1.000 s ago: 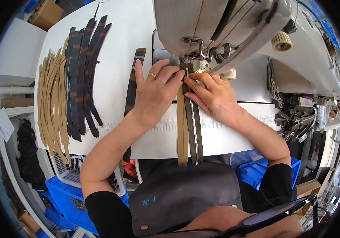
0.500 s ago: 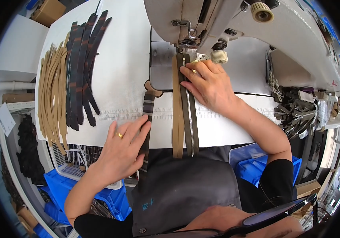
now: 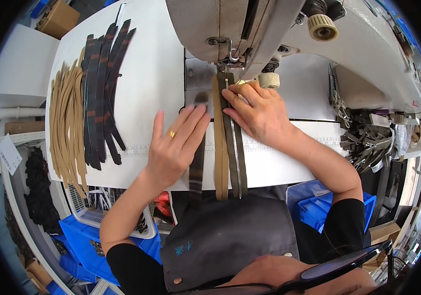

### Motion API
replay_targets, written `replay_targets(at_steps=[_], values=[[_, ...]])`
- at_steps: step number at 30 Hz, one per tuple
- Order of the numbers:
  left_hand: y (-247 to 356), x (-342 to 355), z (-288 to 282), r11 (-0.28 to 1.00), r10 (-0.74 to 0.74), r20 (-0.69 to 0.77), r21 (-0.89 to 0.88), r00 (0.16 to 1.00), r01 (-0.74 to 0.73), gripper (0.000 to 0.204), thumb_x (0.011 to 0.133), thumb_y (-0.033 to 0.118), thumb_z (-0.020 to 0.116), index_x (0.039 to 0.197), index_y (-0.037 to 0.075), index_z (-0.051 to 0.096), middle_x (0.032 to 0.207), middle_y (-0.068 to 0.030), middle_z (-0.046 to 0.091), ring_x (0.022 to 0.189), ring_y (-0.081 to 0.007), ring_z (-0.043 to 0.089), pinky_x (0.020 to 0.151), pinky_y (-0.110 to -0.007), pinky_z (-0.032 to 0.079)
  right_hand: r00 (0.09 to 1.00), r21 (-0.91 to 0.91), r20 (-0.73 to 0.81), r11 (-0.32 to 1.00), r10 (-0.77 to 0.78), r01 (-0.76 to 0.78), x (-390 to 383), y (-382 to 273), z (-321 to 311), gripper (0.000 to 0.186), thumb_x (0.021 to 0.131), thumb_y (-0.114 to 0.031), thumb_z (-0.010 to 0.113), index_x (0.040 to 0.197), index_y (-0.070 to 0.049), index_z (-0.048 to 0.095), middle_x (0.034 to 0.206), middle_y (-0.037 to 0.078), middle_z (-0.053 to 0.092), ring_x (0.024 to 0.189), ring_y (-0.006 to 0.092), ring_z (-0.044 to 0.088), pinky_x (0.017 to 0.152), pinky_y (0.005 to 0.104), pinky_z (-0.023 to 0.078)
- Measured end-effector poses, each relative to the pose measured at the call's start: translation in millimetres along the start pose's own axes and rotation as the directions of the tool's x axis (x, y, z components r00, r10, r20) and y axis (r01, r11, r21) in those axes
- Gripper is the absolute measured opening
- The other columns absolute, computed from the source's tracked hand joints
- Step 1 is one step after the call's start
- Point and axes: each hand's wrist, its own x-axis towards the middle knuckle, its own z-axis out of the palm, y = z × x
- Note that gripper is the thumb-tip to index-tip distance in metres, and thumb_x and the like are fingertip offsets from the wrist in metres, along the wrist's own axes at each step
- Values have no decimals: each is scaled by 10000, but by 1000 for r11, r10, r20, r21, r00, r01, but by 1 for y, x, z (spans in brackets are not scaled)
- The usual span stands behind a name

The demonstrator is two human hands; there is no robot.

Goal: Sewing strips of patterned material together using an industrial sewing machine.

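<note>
The dark zipper (image 3: 235,142) is lying beside a tan strip (image 3: 219,147) at the sewing machine (image 3: 215,24); the right hand (image 3: 264,115) is touching it, finger pinch unclear. The left hand (image 3: 173,145), grip hidden, is covering a striped strip (image 3: 197,167), whose bumping could be skewing both.

I can see a cardboard box (image 3: 58,19) past the worktop (image 3: 149,73)'s upper-left corner, a white basket (image 3: 88,215) near a blue crate (image 3: 82,248), a blue bin (image 3: 310,210) at right, and a dark heap (image 3: 42,189), perhaps cloth.
</note>
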Motion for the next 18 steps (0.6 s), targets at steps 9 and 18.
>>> replay_targets(at_steps=[9, 18], values=[[-30, 37, 28, 998, 51, -23, -31, 998, -52, 362, 798, 95, 637, 1156, 51, 618, 1270, -56, 602, 1167, -190, 586, 1081, -613, 226, 1000, -17, -9, 1000, 26, -26, 0, 0, 3, 376, 767, -258, 729, 1076, -52, 673, 947, 27, 605, 853, 199, 542, 718, 329, 429], [-26, 37, 28, 994, -18, -47, -109, 999, 13, 428, 841, 292, 700, 1210, 93, 613, 1291, -22, 606, 1120, -204, 614, 1094, -574, 217, 999, -18, -27, 1000, 23, -24, -2, -1, 5, 385, 763, -262, 729, 1077, -47, 671, 939, 23, 597, 850, 199, 533, 717, 331, 426]])
